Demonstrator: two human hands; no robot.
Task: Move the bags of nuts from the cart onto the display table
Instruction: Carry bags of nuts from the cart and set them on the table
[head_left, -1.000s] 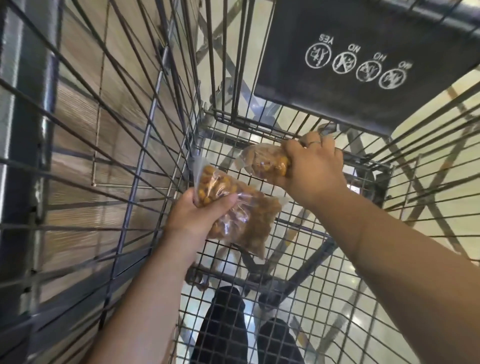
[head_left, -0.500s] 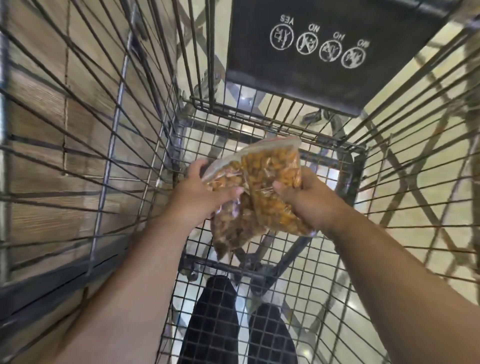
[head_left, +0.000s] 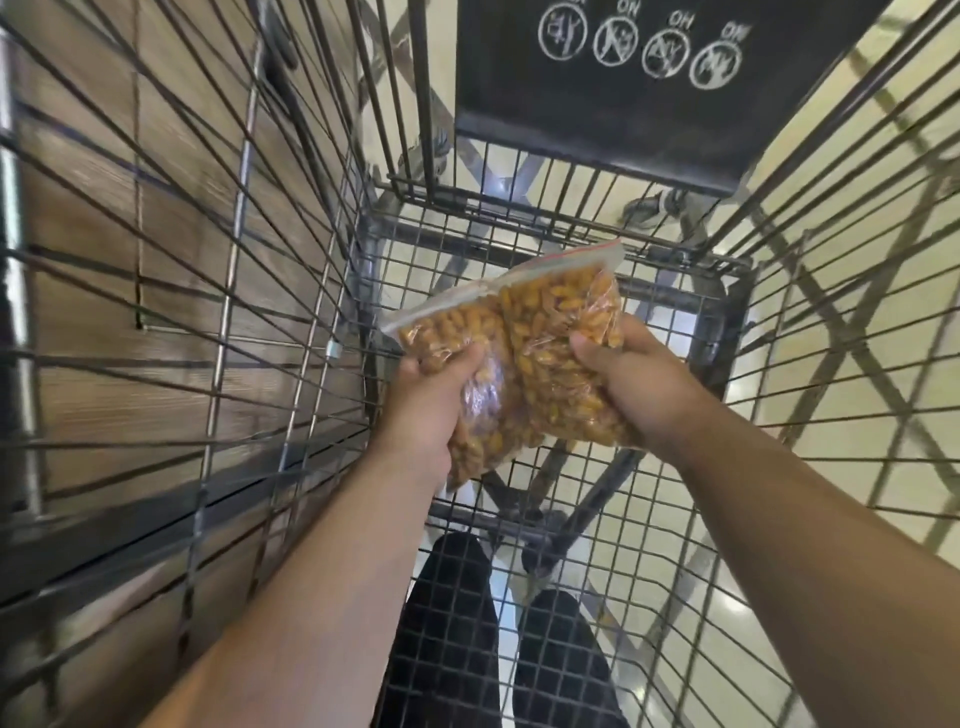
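Observation:
Both my arms reach down into a wire shopping cart (head_left: 332, 322). My left hand (head_left: 426, 410) grips one clear zip bag of orange-brown nuts (head_left: 447, 332) by its left side. My right hand (head_left: 634, 384) grips a second clear bag of nuts (head_left: 561, 332) that lies partly over the first. The two bags are pressed together and held above the cart's mesh floor (head_left: 649, 519), their zip strips tilted up toward the far right. I see no other bag on the cart floor.
A black child-seat flap with white warning icons (head_left: 623, 78) hangs at the cart's far end. Wood-look panelling (head_left: 119, 260) stands beyond the left cart wall. Through the mesh show dark trouser legs (head_left: 457, 623) and a glossy pale floor (head_left: 841, 291).
My right hand has lifted its bag off the far cart floor and brought it against the bag in my left hand. Both bags now sit higher, held together.

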